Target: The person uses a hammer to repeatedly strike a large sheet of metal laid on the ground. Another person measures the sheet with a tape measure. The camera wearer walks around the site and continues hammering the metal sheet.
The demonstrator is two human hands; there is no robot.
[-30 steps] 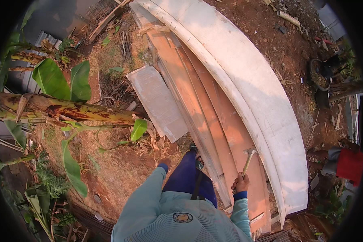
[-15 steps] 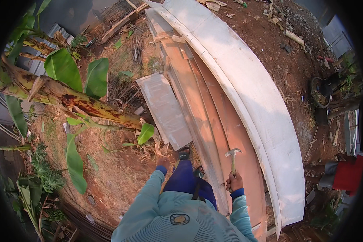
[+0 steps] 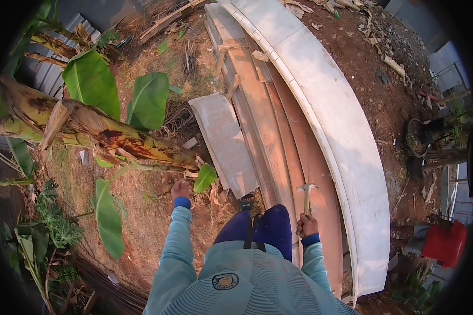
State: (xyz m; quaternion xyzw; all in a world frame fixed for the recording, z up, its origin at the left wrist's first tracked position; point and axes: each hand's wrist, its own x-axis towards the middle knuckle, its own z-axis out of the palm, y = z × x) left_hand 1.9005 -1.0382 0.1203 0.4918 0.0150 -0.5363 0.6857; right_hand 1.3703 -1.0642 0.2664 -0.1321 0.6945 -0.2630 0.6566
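My right hand [image 3: 307, 226] is closed round the handle of a claw hammer [image 3: 307, 195]. The hammer's metal head points away from me, over brown wooden boards [image 3: 320, 210]. Out to the left, my left hand [image 3: 181, 190] hangs over the dirt beside a small banana leaf [image 3: 205, 178]. Its fingers are loosely bent and a little apart, and I see nothing in them. A greyish rectangular panel [image 3: 223, 139] lies just ahead of my feet, against the stacked boards.
A long whitish sheet [image 3: 347, 131] rests along the right side of the boards. At left, a banana trunk [image 3: 121, 136] leans across the ground. A person in red [image 3: 445, 242] is at the far right, near a wheel-like round object [image 3: 416, 137].
My left hand has swung forward and left, away from my leg. My legs have shifted as in a step. The hammer stays in my right hand, a little lower in view.
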